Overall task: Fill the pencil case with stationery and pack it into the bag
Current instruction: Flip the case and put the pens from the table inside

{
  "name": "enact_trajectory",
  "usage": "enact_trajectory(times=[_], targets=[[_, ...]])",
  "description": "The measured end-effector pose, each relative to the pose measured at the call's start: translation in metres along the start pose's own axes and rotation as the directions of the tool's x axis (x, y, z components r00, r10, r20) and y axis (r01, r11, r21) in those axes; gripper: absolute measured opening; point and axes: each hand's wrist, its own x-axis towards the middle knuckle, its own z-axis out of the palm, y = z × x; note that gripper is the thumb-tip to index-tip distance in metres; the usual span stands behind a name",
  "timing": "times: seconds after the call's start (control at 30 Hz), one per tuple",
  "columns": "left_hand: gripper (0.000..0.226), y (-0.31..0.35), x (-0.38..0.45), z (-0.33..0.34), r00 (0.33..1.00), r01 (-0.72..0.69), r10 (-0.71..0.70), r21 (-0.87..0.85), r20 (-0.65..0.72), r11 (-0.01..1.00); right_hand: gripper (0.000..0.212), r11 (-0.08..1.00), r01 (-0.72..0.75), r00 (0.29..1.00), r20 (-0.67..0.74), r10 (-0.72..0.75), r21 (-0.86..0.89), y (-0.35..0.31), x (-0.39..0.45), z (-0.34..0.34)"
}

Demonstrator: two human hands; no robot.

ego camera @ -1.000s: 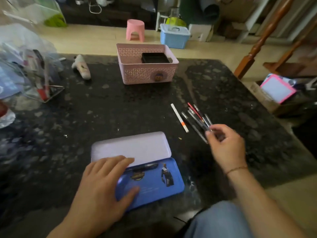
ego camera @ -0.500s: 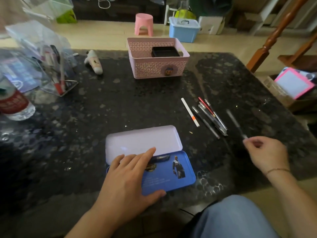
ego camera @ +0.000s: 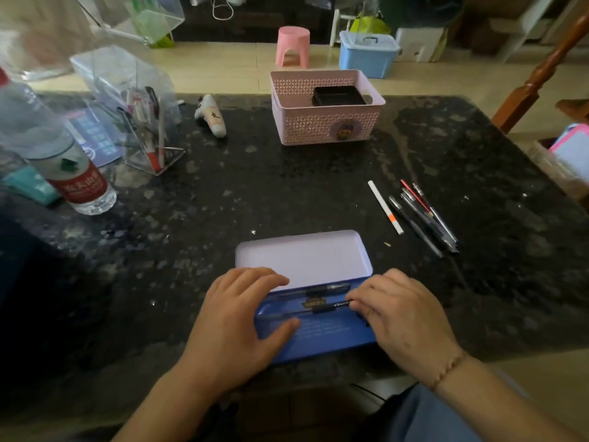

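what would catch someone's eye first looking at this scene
The open blue tin pencil case near the table's front edge draws the eye first, its pale lid folded back; the left hand rests on it while the right hand lays a black pen inside. To the right, a loose row of pens lies on the dark speckled stone table. Behind stands a pink perforated plastic basket.

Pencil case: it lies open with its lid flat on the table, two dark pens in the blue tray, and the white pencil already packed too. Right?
Not quite. The head view shows the white pencil on the table, right of the pencil case, beside the loose pens. The rest holds: lid flat, two dark pens inside.
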Motion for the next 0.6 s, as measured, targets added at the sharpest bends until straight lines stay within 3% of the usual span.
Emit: enact_trajectory(times=[0.1, 0.17, 0.27, 0.33, 0.4, 0.5, 0.57, 0.6], targets=[[0.036, -0.004, -0.001, 0.002, 1.000, -0.024, 0.024, -0.003, -0.002, 1.000, 0.027, 0.998, -0.026, 0.999, -0.026, 0.028, 0.063, -0.001, 0.004, 0.002], [0.023, -0.005, -0.001, 0.002, 0.999, -0.043, 0.043, -0.010, -0.027, 0.999, 0.027, 0.970, -0.064, 0.990, -0.104, 0.091, 0.235, -0.008, 0.004, -0.006], [0.019, 0.001, 0.001, 0.001, 0.993, -0.075, 0.071, -0.040, -0.097, 0.996, 0.022, 0.794, -0.085, 0.951, -0.189, 0.244, 0.602, -0.035, 0.007, -0.028], [0.018, 0.008, 0.001, 0.001, 0.988, -0.110, 0.101, -0.072, -0.116, 0.991, 0.019, 0.745, 0.006, 0.953, -0.229, 0.198, 0.667, -0.060, 0.013, -0.037], [0.018, 0.010, 0.000, 0.000, 0.989, -0.129, 0.122, -0.087, -0.078, 0.988, 0.021, 0.829, 0.172, 0.959, -0.283, -0.017, 0.533, -0.080, 0.020, -0.035], [0.019, 0.003, -0.002, -0.003, 0.998, -0.061, 0.060, 0.033, 0.024, 0.998, 0.028, 0.905, 0.406, 0.894, -0.262, -0.364, 0.127, -0.095, 0.021, -0.012], [0.016, -0.007, -0.001, -0.006, 1.000, 0.002, 0.000, 0.054, -0.027, 0.999, 0.031, 0.921, 0.387, 0.904, -0.215, -0.371, 0.041, -0.102, 0.019, 0.006], [0.026, -0.012, -0.001, -0.008, 0.995, 0.045, -0.042, 0.037, -0.093, 0.998, 0.032, 0.936, 0.351, 0.917, -0.210, -0.338, 0.029, -0.103, 0.019, 0.014]])
